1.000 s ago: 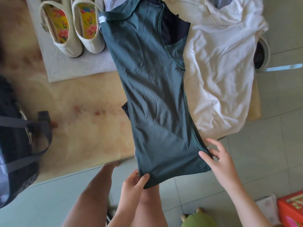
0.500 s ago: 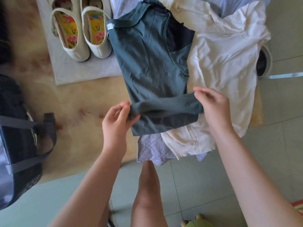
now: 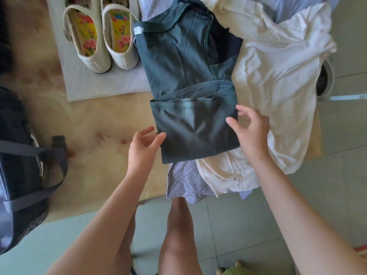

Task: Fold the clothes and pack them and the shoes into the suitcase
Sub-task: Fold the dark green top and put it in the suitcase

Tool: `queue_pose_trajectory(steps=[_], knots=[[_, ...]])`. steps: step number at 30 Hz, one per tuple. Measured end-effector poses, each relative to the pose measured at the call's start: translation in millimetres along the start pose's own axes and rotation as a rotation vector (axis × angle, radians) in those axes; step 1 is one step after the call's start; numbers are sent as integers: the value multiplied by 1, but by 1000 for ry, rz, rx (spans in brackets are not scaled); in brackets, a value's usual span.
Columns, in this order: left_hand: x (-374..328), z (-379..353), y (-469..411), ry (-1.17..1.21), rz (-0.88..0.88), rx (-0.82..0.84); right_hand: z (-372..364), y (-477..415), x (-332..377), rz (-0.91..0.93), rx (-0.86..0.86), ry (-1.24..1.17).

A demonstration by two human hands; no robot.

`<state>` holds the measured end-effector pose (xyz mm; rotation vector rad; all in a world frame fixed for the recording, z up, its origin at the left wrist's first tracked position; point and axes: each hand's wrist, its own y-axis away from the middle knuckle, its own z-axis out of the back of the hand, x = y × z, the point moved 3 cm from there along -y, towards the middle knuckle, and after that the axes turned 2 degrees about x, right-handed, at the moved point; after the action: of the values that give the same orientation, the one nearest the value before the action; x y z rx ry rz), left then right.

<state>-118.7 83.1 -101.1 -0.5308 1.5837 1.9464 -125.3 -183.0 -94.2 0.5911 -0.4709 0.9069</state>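
Now the green shirt [image 3: 190, 126], hem folded up, lies by the near edge of the table [image 3: 95, 147], long axis pointing away, between the left hand [image 3: 144, 147] and right hand [image 3: 253, 133], both loose-fingered, gripping nothing.

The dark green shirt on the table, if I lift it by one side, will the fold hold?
Likely not: the green shirt is thin and drapes softly, so the fold would probably flop open. It looks light. Neither the left hand nor the right hand grips it.
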Motion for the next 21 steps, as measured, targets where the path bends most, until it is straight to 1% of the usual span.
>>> queue_pose_trajectory(steps=[2, 3, 5, 7, 9, 10, 13, 17, 21], knots=[[-1, -5, -1, -64, -34, -6, 1, -6, 4, -26, -41, -14], [-4, -7, -2, -109, -91, -40, 2, -10, 7, -17, -69, 18], [-16, -9, -6, -219, -282, -123, 3, -17, 19, 56, -95, 93], [-32, -13, -13, -358, -485, -170, 2, -24, 29, 162, -72, 145], [-46, -18, -21, -525, -631, -177, -1, -33, 31, 264, -25, 245], [-51, -20, -25, -601, -673, -175, -3, -37, 30, 309, 3, 307], [-57, -20, -37, -704, -685, -143, -6, -50, 25, 399, 79, 412], [-55, -14, -43, -722, -683, -126, -2, -64, 26, 466, 119, 467], [-53, -9, -38, -718, -740, -125, 2, -72, 29, 581, 153, 527]])
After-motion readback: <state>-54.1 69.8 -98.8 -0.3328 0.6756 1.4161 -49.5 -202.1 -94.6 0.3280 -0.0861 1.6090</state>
